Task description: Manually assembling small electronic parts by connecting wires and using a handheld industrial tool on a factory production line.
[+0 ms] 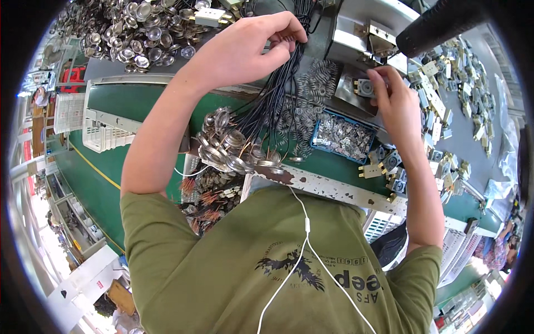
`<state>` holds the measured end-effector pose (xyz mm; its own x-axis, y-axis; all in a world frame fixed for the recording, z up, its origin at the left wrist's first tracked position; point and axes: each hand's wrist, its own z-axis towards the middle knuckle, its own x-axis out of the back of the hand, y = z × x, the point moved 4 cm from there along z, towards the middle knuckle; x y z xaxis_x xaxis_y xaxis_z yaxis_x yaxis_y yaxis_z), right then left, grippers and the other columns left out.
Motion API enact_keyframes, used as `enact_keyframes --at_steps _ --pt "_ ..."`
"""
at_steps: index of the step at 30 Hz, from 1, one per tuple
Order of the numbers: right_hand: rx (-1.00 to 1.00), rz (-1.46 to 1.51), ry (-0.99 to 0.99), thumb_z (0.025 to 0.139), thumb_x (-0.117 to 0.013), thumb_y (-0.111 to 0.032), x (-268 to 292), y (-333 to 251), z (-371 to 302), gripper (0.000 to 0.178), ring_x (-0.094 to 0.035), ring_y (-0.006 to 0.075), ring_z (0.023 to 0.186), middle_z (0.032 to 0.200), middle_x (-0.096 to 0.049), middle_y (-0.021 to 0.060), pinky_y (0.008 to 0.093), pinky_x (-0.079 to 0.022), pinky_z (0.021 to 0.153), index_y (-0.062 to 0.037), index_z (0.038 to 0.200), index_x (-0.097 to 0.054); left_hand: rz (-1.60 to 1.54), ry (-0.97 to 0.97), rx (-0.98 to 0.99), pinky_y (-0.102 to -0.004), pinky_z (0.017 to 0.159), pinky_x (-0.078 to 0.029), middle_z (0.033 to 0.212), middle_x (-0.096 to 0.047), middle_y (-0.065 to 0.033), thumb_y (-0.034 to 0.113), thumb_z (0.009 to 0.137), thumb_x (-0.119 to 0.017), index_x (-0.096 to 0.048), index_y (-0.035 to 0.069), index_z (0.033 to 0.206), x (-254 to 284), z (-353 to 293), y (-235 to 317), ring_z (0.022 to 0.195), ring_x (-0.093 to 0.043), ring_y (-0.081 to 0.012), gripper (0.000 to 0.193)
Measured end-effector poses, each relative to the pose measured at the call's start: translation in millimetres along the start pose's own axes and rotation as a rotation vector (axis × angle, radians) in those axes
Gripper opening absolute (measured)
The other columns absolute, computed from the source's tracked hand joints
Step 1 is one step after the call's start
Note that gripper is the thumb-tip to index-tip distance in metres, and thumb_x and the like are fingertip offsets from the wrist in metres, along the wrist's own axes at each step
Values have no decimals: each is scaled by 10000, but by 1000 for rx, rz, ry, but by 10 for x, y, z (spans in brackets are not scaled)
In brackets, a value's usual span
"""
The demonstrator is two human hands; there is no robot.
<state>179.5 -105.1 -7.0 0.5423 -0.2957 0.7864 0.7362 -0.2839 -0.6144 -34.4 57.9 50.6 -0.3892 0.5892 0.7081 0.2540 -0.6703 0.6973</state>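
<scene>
My left hand (253, 47) is above a thick bundle of black wires (282, 80), its fingers curled in toward the thumb. Whatever the fingertips pinch is too small to make out. Round metal cups (225, 142) are attached to the near ends of the wires. My right hand (397, 103) is closed at a small grey square part with a round centre (364, 87), over a metal plate (346, 92). A metal fixture (381, 39) stands just beyond that hand.
Loose coil springs (317, 83) lie between my hands. A blue tray (343, 136) of small metal pieces sits nearer me. Metal cups (139, 33) are heaped far left, similar grey parts (439, 100) at right. A dark cylindrical arm (439, 28) reaches in from the upper right.
</scene>
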Motion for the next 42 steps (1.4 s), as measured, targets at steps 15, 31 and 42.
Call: enact_keyframes --at_steps 15,31,42 --pt "496 -316 143 871 -759 -140 -11 -158 -234 385 -671 267 1062 1165 -733 70 387 -527 912 -117 1249 -686 736 -366 293 -457 853 -559 949 -718 -175 609 919 -606 -712 19 927 -213 -302 -11 953 -699 -361 600" --pt "626 -268 128 785 -803 -79 63 -378 -488 350 -646 289 1075 1166 -699 77 402 -521 915 -125 1124 -730 633 -463 329 -440 797 -537 935 -690 -148 565 925 -646 -703 46 949 -159 -302 -69 913 -678 -343 522" --pt "664 -95 -351 727 -711 -56 -440 -842 -1030 357 -591 267 892 1006 -610 83 403 -499 777 -71 1081 -672 546 -357 258 -414 792 -538 948 -680 -145 471 955 -645 -703 53 1007 -19 -366 -42 900 -679 -323 425"
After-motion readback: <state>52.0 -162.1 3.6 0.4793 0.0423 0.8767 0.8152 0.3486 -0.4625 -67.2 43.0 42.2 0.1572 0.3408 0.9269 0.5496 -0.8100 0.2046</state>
